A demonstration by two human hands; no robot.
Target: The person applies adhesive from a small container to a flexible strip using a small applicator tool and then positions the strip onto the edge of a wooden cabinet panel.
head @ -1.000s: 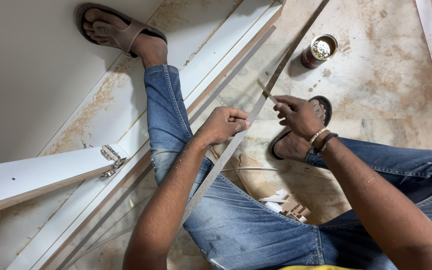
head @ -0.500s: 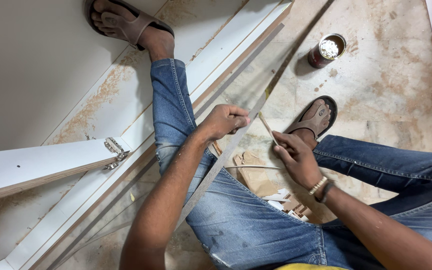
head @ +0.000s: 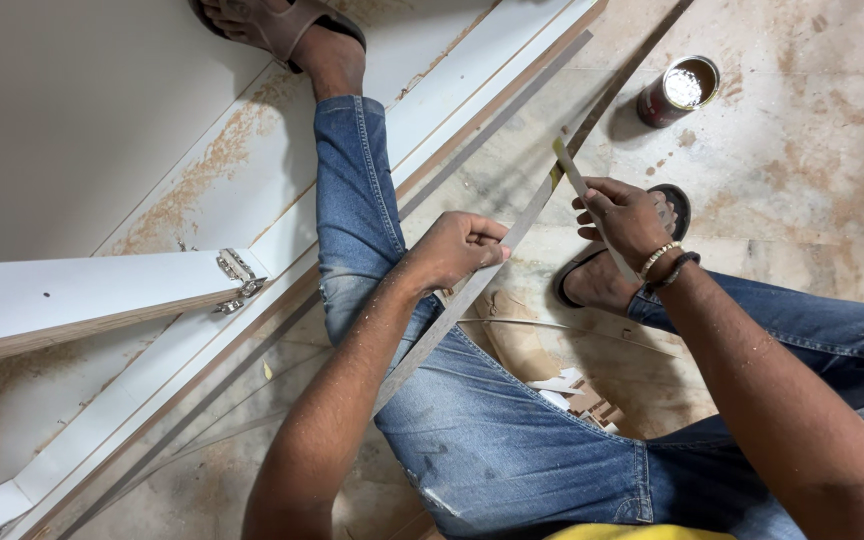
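Person is wearing faded blue jeans (head: 512,440), brown sandals (head: 272,20), a bead bracelet (head: 657,258) and dark band on right wrist; bare forearms are carrying sawdust specks.

A round red metal tin (head: 678,91), lid off, stands on the stained concrete floor (head: 812,190). A white laminated board (head: 82,290) carries a silver metal hinge (head: 236,277) at its end. Small pale wood offcuts (head: 577,395) lie between the blue-jeaned legs (head: 512,440). Brown sandals (head: 282,22) are worn.
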